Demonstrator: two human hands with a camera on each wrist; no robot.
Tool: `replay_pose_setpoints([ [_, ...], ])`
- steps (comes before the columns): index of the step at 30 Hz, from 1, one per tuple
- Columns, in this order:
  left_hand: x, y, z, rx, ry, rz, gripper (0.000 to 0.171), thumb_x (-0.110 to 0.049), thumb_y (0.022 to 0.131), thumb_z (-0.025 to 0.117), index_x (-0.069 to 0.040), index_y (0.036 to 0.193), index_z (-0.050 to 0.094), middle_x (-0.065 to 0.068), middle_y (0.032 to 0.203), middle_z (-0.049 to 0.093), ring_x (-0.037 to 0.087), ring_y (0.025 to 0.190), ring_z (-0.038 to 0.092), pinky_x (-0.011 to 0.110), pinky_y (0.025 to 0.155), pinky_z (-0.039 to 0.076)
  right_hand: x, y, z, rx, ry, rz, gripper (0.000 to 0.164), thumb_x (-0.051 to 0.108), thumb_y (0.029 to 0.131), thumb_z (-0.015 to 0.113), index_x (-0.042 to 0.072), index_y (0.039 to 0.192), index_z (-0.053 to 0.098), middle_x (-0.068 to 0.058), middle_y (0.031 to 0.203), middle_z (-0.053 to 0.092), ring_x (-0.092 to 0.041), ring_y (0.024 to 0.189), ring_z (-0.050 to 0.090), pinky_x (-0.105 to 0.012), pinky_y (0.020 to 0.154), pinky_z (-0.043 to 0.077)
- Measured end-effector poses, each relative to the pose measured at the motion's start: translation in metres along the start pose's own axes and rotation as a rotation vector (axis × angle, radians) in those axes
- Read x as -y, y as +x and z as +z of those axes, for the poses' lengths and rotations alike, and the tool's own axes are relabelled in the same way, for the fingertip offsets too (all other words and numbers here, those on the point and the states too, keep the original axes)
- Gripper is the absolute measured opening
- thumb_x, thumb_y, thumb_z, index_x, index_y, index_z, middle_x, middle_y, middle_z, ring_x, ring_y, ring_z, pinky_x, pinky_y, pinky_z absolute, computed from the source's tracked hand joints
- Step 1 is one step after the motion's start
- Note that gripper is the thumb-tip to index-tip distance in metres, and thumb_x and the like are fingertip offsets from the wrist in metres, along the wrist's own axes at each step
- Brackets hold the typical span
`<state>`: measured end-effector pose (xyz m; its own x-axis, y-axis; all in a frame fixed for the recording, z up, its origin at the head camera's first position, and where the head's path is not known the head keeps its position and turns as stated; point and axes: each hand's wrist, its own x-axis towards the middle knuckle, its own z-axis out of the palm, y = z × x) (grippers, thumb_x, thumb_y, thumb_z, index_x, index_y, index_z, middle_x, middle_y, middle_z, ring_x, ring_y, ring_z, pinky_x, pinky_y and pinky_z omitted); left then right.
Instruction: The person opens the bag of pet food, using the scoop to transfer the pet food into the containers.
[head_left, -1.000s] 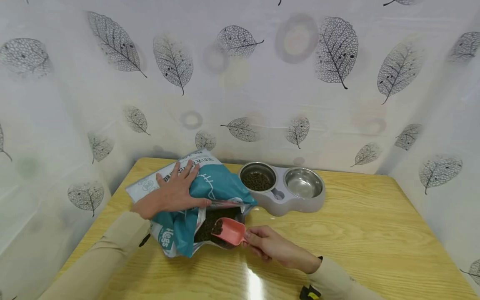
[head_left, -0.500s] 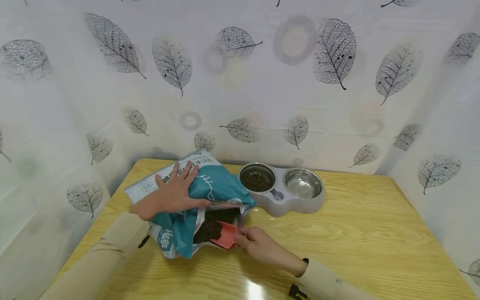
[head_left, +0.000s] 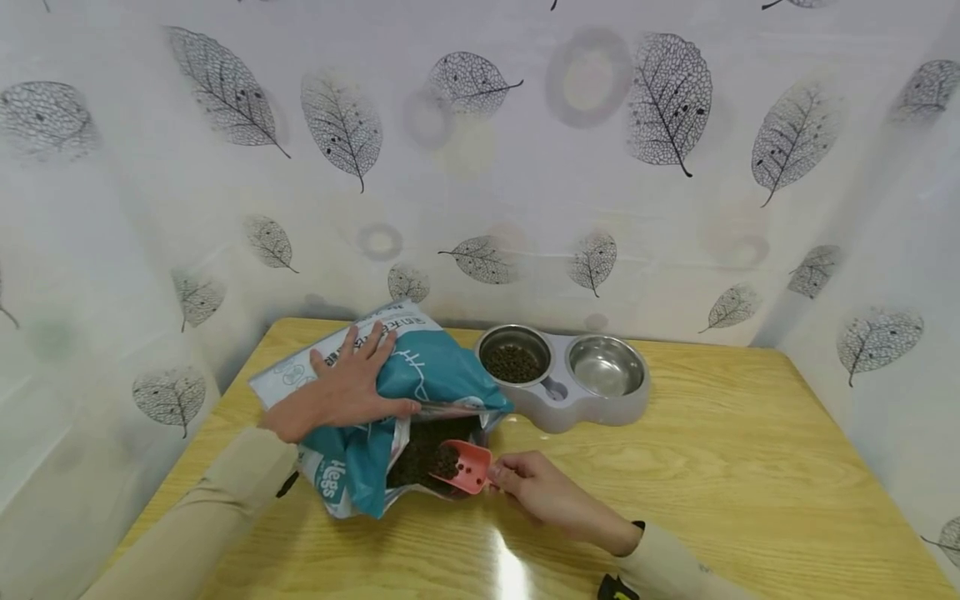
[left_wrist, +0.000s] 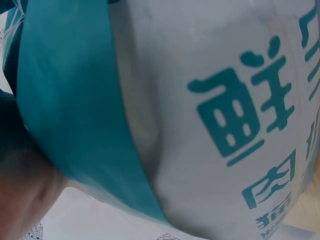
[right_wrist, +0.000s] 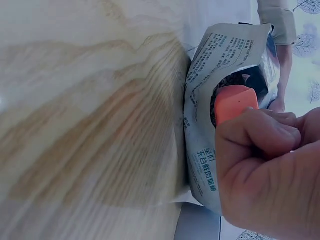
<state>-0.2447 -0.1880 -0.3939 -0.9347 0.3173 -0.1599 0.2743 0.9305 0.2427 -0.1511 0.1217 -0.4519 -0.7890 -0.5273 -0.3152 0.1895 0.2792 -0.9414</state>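
A teal and white pet food bag point(head_left: 442, 362) lies on its side at the left of the table, its mouth facing right and toward me. Dark kibble point(head_left: 412, 462) shows inside the mouth. My left hand point(head_left: 348, 387) rests spread on top of the bag with fingers straight. In my right hand point(head_left: 543, 492) the handle of a pink scoop point(head_left: 472, 467) is pinched between thumb and fingers. The scoop sits at the bag's mouth with some brown kibble in it. The right wrist view shows the scoop point(right_wrist: 235, 102) partly within the opening; the fist hides its handle.
A grey double feeder point(head_left: 558, 412) stands behind and right of the bag. Its left steel bowl point(head_left: 515, 333) contains kibble; the right steel bowl point(head_left: 607, 367) shows bare metal. The wooden table point(head_left: 735, 450) ends at a leaf-patterned curtain point(head_left: 525, 183).
The right hand pushed the scoop left into the kibble, then drew it back right with kibble in it. The left hand and bag look unmoved.
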Motion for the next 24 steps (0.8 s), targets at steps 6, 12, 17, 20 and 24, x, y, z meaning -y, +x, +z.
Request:
replay_pose_setpoints([
  [6,0.0,0.001,0.002,0.002,-0.003,0.0,0.121,-0.084,0.083,0.056,-0.014,0.167,0.004,0.017,0.174,-0.001,0.053,0.156,-0.009,0.095,0.099,0.0,0.002,-0.003,0.0,0.032,0.073,0.025,0.042,0.027,0.11,0.048,-0.011,0.099,0.062,0.006,0.056,0.035,-0.006,0.042,0.022,-0.021,0.039,0.021],
  [12,0.0,0.002,0.001,0.005,-0.001,-0.001,0.122,-0.084,0.082,0.056,-0.014,0.167,0.003,0.017,0.174,-0.002,0.053,0.156,-0.011,0.095,0.099,0.0,-0.001,-0.002,-0.006,0.127,0.202,0.013,0.039,0.033,0.11,0.048,-0.002,0.097,0.059,0.007,0.057,0.036,-0.005,0.045,0.024,-0.02,0.041,0.021],
  [17,0.0,0.002,0.001,0.004,0.001,-0.002,0.122,-0.084,0.082,0.056,-0.014,0.167,0.003,0.017,0.174,-0.002,0.053,0.156,-0.01,0.095,0.099,0.001,-0.002,-0.005,-0.01,0.222,0.287,-0.053,0.035,0.035,0.111,0.045,0.005,0.098,0.059,0.009,0.058,0.038,-0.003,0.046,0.027,-0.022,0.042,0.02],
  [20,0.001,0.001,0.001,0.002,0.001,0.0,0.121,-0.083,0.082,0.057,-0.014,0.167,0.004,0.017,0.174,-0.001,0.053,0.156,-0.01,0.095,0.099,0.001,-0.001,-0.006,-0.011,0.29,0.36,-0.149,0.033,0.033,0.112,0.04,0.01,0.099,0.059,0.01,0.06,0.039,-0.003,0.047,0.028,-0.027,0.042,0.016],
  [24,0.001,0.002,0.001,0.001,0.0,0.0,0.121,-0.083,0.083,0.057,-0.014,0.167,0.004,0.017,0.174,-0.001,0.053,0.156,-0.01,0.095,0.099,0.001,0.003,-0.006,-0.013,0.33,0.402,-0.248,0.033,0.031,0.113,0.037,0.013,0.1,0.06,0.01,0.063,0.04,-0.003,0.049,0.03,-0.029,0.043,0.016],
])
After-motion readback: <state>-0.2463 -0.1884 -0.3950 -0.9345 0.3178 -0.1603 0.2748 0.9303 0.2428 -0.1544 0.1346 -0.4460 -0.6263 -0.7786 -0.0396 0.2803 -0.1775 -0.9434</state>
